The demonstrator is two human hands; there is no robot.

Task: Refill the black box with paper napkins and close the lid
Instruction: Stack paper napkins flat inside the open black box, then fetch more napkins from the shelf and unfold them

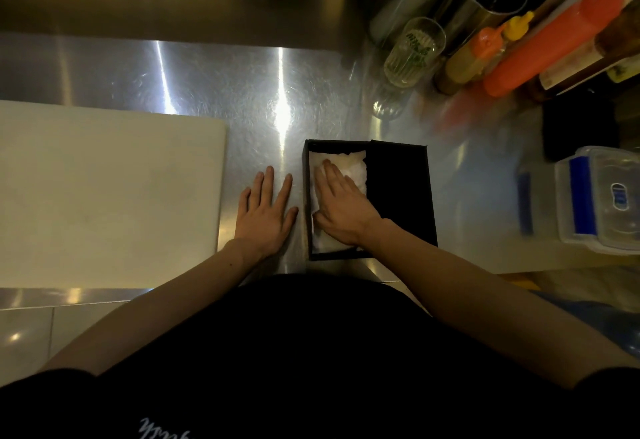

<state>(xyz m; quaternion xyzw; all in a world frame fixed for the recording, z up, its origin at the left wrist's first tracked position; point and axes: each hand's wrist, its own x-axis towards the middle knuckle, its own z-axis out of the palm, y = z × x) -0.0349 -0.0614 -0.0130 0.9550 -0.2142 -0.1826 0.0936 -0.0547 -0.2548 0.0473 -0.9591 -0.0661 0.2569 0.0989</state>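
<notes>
Box point(306, 196) sits near the bench's point(207, 85) front edge, lid point(398, 192) off to its right. Right hand point(341, 206) presses flat on the napkins point(353, 168) inside, grip released. Left hand point(265, 213) lies flat just beside the box, released too. Sauce bottles point(554, 47) stand far right.

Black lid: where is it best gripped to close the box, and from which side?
Probably its free right long edge, approached from the right. The lid lies open right of the napkins, its left edge meeting the black box; the right hand presses the napkins.
</notes>
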